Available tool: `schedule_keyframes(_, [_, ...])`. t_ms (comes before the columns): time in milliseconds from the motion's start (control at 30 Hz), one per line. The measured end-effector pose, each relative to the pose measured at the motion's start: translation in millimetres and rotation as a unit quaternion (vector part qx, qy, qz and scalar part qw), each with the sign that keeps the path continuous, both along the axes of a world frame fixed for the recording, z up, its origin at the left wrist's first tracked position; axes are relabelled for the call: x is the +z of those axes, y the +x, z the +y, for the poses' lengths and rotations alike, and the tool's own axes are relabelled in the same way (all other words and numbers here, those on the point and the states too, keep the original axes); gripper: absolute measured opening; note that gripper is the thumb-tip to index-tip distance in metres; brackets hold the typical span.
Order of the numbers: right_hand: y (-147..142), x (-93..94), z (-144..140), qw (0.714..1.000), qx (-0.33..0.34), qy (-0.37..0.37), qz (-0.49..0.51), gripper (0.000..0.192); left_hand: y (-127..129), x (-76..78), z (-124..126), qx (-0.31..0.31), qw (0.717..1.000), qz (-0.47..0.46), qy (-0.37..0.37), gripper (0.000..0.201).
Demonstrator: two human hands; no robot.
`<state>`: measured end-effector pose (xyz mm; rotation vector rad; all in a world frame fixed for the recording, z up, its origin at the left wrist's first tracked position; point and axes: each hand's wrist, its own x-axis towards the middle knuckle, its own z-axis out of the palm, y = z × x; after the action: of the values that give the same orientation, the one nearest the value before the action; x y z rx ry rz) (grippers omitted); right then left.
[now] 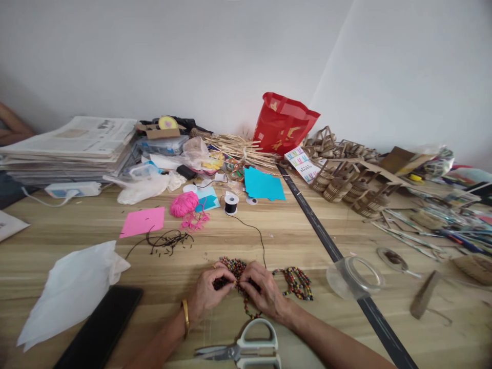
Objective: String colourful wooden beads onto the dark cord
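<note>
My left hand (pixel 213 288) and my right hand (pixel 265 291) meet at the front middle of the table, both with fingertips pinched together on a string of multicoloured beads (pixel 233 265). Most of that strand lies bunched behind and between the hands, and a short length hangs below my right fingers. To the right of my right hand lies a coiled length of the same kind of beads (pixel 298 283). A black cord (pixel 255 228) runs from a spool (pixel 231 203) toward my right hand; its end is hidden there. White-handled scissors (pixel 251 347) lie just in front of my wrists.
At left are a black phone (pixel 100 328), white paper (pixel 73 289), and cut black cord pieces (pixel 167 242). Pink yarn (pixel 184 204) and blue card (pixel 264 183) lie farther back. A tape roll (pixel 355 277) sits right, with small woven baskets (pixel 348 187) behind. Newspapers (pixel 73 141) are stacked back left.
</note>
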<state>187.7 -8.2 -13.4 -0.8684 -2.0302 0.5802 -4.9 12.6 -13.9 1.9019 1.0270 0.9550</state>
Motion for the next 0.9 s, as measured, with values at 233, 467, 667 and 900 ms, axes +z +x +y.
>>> schedule_keyframes(233, [0.1,-0.2,-0.1,1.000,-0.002,0.005,0.006,0.013,-0.4,-4.6,0.7,0.000,1.000,-0.017,0.018,0.010])
schedule_keyframes(467, [0.8,-0.4,-0.3,1.000,0.004,0.000,0.002,0.012,-0.2,-4.6,1.5,-0.005,1.000,-0.016,0.026,0.012])
schedule_keyframes(667, [-0.1,1.8,-0.4,1.000,0.000,0.005,0.002,0.014,0.5,-2.3,0.0,-0.003,1.000,-0.013,0.012,0.012])
schedule_keyframes(900, [-0.2,-0.3,-0.2,1.000,-0.001,0.007,0.001,0.012,0.6,-1.3,0.0,-0.006,1.000,-0.006,0.005,0.013])
